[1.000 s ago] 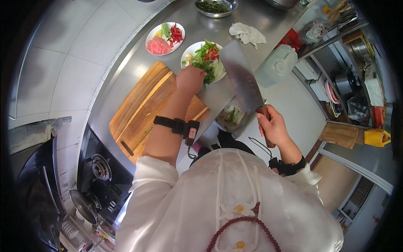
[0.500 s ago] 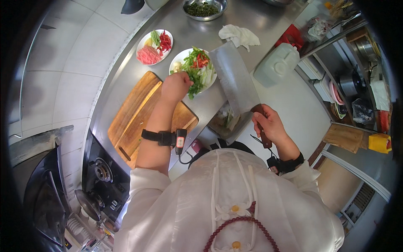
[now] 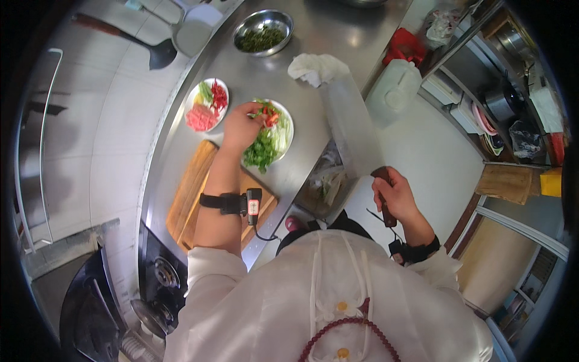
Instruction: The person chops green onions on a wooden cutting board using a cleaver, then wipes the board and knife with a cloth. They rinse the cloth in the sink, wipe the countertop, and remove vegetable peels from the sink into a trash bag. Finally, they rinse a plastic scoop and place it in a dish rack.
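Note:
My left hand (image 3: 241, 128) reaches over the left rim of a white plate (image 3: 292, 128). Its fingers are drawn together at the far side of the plate, touching cut green and red peppers (image 3: 271, 117); what they pinch is hidden. Green leafy herbs (image 3: 260, 151) and pale shredded strips (image 3: 282, 137) lie on the same plate. Out to the right, my right hand (image 3: 395, 194) is wrapped round the brown handle of a broad cleaver (image 3: 348, 117). The blade points away from me, past the counter's edge.
A wooden cutting board (image 3: 192, 193) lies partly under my left forearm. Beyond it are a small plate of pink shreds and red peppers (image 3: 202, 117), a steel bowl of dark greens (image 3: 262, 39) and a white cloth (image 3: 318, 69). A bin (image 3: 322, 196) stands below the edge.
My left hand has shifted from the near left of the plate to its far side, by the peppers. The cleaver stays in my right hand. The whole view has turned slightly.

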Demonstrator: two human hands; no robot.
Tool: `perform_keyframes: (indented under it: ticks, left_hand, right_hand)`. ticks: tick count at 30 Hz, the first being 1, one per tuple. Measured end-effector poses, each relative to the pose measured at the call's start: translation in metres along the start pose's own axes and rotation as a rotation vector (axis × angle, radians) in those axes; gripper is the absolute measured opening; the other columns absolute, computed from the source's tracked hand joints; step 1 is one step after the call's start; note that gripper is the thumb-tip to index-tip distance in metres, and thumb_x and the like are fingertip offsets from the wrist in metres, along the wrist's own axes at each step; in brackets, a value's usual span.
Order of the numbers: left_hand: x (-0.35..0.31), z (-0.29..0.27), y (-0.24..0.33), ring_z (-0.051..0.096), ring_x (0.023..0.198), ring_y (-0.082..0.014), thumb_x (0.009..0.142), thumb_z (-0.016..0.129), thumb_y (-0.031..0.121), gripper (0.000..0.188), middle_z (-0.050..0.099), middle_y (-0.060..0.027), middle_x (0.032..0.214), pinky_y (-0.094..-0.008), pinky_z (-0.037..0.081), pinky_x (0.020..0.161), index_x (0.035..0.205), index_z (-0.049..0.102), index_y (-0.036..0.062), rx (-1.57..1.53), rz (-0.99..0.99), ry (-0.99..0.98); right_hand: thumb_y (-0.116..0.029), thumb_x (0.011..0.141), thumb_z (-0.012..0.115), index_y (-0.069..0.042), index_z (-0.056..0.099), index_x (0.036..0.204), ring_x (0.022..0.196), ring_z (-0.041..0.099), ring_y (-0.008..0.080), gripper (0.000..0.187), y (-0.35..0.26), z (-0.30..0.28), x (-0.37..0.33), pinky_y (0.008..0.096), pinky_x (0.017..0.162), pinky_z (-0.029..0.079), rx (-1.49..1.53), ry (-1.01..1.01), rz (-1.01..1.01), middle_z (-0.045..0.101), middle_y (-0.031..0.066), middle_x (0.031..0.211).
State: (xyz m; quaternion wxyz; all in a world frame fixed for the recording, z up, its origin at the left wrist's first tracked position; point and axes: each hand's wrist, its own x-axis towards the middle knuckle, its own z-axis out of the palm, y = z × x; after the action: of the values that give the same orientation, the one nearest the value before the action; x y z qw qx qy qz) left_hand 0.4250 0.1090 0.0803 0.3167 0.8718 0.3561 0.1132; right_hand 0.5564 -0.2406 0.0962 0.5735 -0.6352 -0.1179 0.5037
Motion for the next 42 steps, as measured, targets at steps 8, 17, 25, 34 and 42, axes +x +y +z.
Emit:
perform_keyframes:
  ticks: [8, 17, 25, 34, 42]
  left_hand:
    - [0.111, 0.113, 0.072, 0.038, 0.122, -0.0363, 0.075, 0.063, 0.019, 0.052, 0.037, -0.0138, 0.136, -0.043, 0.04, 0.094, 0.125, 0.049, 0.0242, 0.408, 0.323, 0.021]
    - [0.119, 0.134, 0.072, 0.053, 0.102, -0.032, 0.078, 0.056, 0.013, 0.034, 0.051, -0.0115, 0.119, -0.0377, 0.047, 0.082, 0.112, 0.056, 0.0177, 0.403, 0.094, -0.177]
    - [-0.054, 0.013, 0.024, 0.057, 0.087, -0.0125, 0.081, 0.052, 0.006, 0.028, 0.061, -0.0059, 0.093, -0.0266, 0.046, 0.071, 0.109, 0.055, 0.0041, -0.789, -0.142, 0.04]
    - [-0.294, -0.036, -0.066, 0.049, 0.113, -0.03, 0.084, 0.047, 0.014, 0.039, 0.052, -0.0119, 0.122, -0.0442, 0.037, 0.097, 0.123, 0.045, 0.0066, -2.009, -0.462, 0.154]
    - [-0.41, -0.057, -0.069, 0.038, 0.124, -0.0296, 0.093, 0.031, 0.045, 0.049, 0.045, -0.0085, 0.132, -0.0478, 0.025, 0.105, 0.13, 0.042, 0.0147, -2.351, -0.169, 0.134]
  right_hand:
    - [-0.01, 0.089, 0.048, -0.003, 0.047, 0.088, 0.042, 0.046, 0.0102, 0.007, 0.013, -0.018, -0.007, 0.025, 0.039, 0.039, 0.072, 0.162, -0.033, 0.048, 0.0027, 0.058]
    - [-0.008, 0.09, 0.047, -0.001, 0.047, 0.089, 0.046, 0.047, 0.0104, 0.007, 0.03, -0.033, -0.02, 0.0248, 0.041, 0.042, 0.124, 0.234, -0.065, 0.049, 0.0035, 0.065]
    - [-0.008, 0.09, 0.047, -0.002, 0.047, 0.091, 0.046, 0.047, 0.0109, 0.007, 0.012, -0.019, -0.021, 0.025, 0.041, 0.042, 0.061, 0.092, -0.11, 0.049, 0.004, 0.067]
    - [-0.02, 0.093, 0.045, -0.005, 0.044, 0.094, 0.048, 0.047, 0.012, 0.014, 0.034, 0.114, -0.053, 0.0249, 0.041, 0.041, 0.131, -0.536, 0.098, 0.05, 0.0038, 0.071]
    - [-0.022, 0.092, 0.047, -0.006, 0.046, 0.093, 0.047, 0.045, 0.0112, 0.016, 0.103, 0.228, -0.121, 0.0252, 0.041, 0.04, -0.139, -0.724, 0.237, 0.049, 0.0028, 0.068]
